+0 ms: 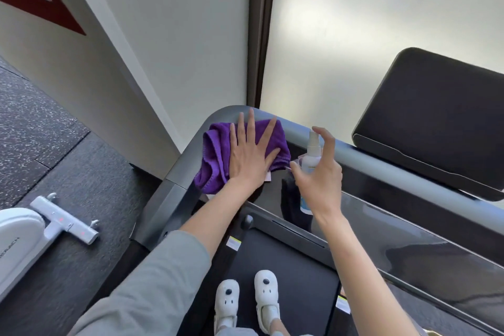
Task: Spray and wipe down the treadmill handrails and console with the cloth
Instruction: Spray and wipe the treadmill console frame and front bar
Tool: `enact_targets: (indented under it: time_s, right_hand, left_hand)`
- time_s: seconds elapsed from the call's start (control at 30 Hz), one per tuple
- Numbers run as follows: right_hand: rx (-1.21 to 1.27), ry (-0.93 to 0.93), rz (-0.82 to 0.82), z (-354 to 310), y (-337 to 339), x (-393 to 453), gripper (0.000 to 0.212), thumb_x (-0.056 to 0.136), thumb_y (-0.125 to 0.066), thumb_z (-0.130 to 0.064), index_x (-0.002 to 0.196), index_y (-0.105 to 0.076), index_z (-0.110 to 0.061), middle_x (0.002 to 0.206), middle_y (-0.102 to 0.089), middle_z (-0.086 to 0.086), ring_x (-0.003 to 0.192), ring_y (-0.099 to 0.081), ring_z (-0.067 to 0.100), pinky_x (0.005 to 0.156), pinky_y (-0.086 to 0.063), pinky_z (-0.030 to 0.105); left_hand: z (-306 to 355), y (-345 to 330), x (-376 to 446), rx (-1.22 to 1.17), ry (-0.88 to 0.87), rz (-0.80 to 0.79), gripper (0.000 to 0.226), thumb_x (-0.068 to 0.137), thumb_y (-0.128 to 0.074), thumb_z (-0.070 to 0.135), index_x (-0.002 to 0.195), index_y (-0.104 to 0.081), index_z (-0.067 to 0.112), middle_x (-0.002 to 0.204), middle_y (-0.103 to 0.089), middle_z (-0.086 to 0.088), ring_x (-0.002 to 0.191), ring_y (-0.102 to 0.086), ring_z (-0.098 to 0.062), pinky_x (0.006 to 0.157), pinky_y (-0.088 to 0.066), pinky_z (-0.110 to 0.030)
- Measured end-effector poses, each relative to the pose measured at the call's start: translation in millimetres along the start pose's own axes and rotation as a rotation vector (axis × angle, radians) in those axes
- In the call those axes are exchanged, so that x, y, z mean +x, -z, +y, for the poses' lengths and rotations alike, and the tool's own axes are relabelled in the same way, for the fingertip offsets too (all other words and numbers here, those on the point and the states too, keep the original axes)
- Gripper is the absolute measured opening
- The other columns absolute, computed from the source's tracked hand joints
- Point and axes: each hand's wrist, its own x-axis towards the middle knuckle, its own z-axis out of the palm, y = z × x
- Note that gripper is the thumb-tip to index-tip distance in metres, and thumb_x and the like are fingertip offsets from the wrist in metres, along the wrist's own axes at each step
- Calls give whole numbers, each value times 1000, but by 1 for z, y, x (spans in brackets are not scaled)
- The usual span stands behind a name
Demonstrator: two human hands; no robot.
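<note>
Left hand [249, 155] flat, fingers spread, presses purple cloth [215, 155] onto curved left corner of grey handrail [362, 157]. Right hand [319, 174] grips spray bottle [311, 161] just right of cloth; forefinger arched over nozzle, thumb against bottle body. Glossy black console [409, 229] lies near side of handrail, running right. Dark screen panel [436, 117] stands far right. White shoes [245, 300] rest on treadmill belt [294, 267].

Spray bottle [311, 172] label unreadable — partly covered by right hand [317, 183]. Cloth [218, 155] centre hidden under left hand [249, 155]. Console [436, 128] cut off at right edge.
</note>
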Motion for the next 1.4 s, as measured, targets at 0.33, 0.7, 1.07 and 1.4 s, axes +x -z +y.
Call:
enact_targets:
  time_s: [0.33,0.7,1.07,1.4]
  right_hand:
    - [36,-36,31,9,13,-10,71,83,-70,-7,132,-34,-43,74,-69,-12,75,-65,19,80,-51,33]
    - [8,20,-81,-19,-19,-3,69,86,-72,-12,135,-31,-38,75,-69,-10,74,-64,22,74,-52,34]
    - [-154,104,-349,-53,-88,13,73,82,-69,-6,140,-33,-32,83,-69,1,84,-66,31,75,-55,43]
    - [-238,102,-427,-57,-116,14,77,78,-65,-1,139,-31,-33,84,-67,1,85,-63,34,71,-54,42]
  left_hand:
    - [-30,4,-61,67,-99,46,67,92,-49,55,152,-25,34,144,-41,-16,128,-43,-34,99,-40,-43]
    - [-52,51,-56,-193,7,121,39,99,-50,37,130,-55,13,107,-54,-14,92,-56,-32,80,-43,-41]
    - [-129,103,-78,-358,185,387,36,95,-55,29,125,-59,10,99,-52,-12,82,-57,-32,63,-38,-34]
    - [-130,93,-81,-427,210,337,36,95,-55,29,126,-58,11,100,-51,-10,84,-57,-30,64,-46,-41]
